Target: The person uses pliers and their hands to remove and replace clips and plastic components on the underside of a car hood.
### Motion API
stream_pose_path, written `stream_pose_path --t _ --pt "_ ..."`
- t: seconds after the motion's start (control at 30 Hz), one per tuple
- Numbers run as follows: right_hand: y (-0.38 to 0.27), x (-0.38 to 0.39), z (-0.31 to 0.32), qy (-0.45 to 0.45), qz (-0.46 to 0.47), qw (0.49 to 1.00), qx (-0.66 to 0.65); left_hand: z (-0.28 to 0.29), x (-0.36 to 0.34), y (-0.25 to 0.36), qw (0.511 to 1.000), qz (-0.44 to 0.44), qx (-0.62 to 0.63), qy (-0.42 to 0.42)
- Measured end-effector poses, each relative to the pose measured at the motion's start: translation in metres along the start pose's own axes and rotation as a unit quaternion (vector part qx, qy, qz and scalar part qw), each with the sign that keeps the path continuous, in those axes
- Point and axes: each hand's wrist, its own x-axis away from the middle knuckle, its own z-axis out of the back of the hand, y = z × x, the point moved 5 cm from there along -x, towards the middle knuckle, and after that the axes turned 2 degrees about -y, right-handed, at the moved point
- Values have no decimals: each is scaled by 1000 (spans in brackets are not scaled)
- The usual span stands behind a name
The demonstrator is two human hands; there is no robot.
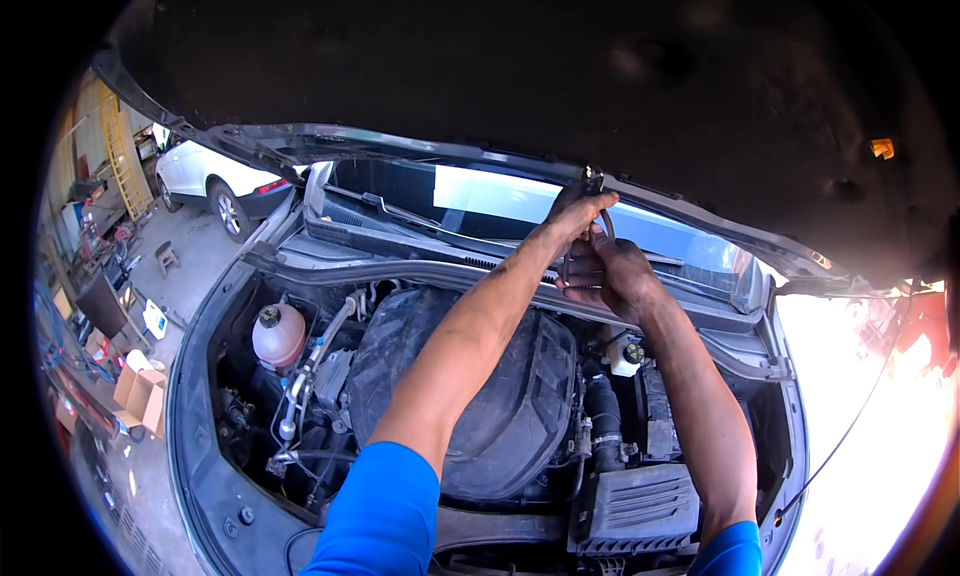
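Both arms reach over the engine bay to the rear edge of the raised hood. My left hand is closed up against that edge, near a small shiny fitting; what its fingers grip is hidden. Just below and to the right, my right hand has thumb and fingers closed on a thin dark hose, which curves up between the two hands. Part of the hose is covered by the fingers. Behind the hands lies the windshield.
Beneath my arms sits a black engine cover. A pinkish coolant tank is at left, a white reservoir with a dark cap at right, and an air filter box in front. A white car and cardboard boxes stand left.
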Motion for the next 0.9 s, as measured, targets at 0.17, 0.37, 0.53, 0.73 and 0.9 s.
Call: stream_pose_path --t 0.17,0.37,0.53,0.73,0.9 --pt "2 -7 2 -13 20 999 -48 7 -9 -5 1000 16 -12 -11" --pt "9 -20 -2 10 37 998 -50 7 -8 3 999 6 -44 21" --pt "2 -14 -5 29 0 999 -34 8 -19 -9 999 -27 41 -12" --pt "-5 -23 7 54 -32 990 -127 -3 -31 -15 998 7 63 -15" --pt "-9 -19 10 77 -80 988 -111 -14 -36 -12 983 62 173 -27"
